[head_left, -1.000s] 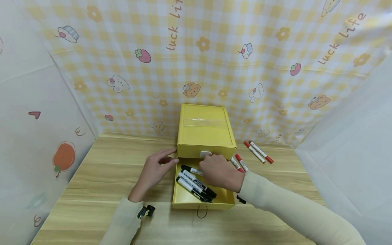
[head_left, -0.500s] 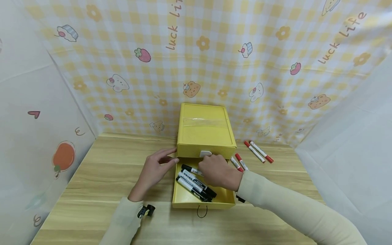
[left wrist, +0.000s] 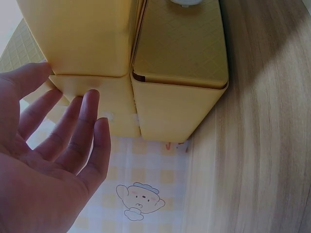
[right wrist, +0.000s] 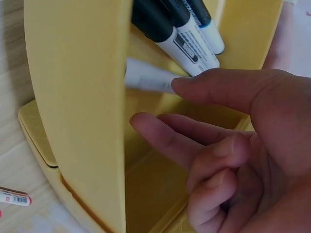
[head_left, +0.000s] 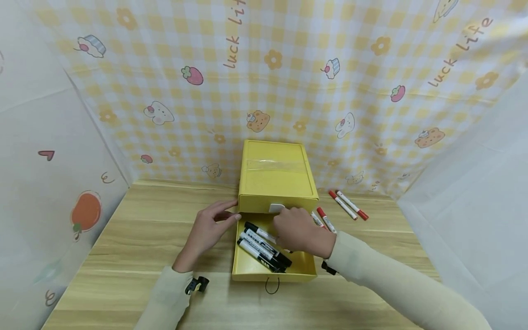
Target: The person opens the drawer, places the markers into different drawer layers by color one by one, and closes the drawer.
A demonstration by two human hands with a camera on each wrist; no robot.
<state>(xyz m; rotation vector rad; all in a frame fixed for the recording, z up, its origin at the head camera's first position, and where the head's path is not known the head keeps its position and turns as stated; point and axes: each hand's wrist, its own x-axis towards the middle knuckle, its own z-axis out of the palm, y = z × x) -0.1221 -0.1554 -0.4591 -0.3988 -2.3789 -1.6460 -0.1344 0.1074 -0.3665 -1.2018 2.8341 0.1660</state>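
Note:
A yellow box [head_left: 276, 178] stands with its lower drawer [head_left: 274, 277] pulled out toward me. Several black-and-white markers [head_left: 261, 250] lie slantwise in the drawer. My right hand [head_left: 303, 233] is over the drawer's right part. In the right wrist view, its thumb is at the end of one blurred marker [right wrist: 146, 75]; the index finger stays apart below, and the outer fingers are curled. My left hand [head_left: 207, 230] is at the box's left side, fingers spread and slightly bent, the thumb [left wrist: 39, 73] touching or very near the box edge. It holds nothing.
Two red-and-white markers [head_left: 327, 220] lie close to the box's right side, with two more [head_left: 348, 205] farther right. A patterned curtain [head_left: 268, 91] hangs behind the wooden table [head_left: 173, 197]. A thin loop handle [head_left: 272, 286] hangs from the drawer front.
My right hand has shifted slightly right, and more of the uppermost black marker shows in the drawer. My left hand has stayed in place.

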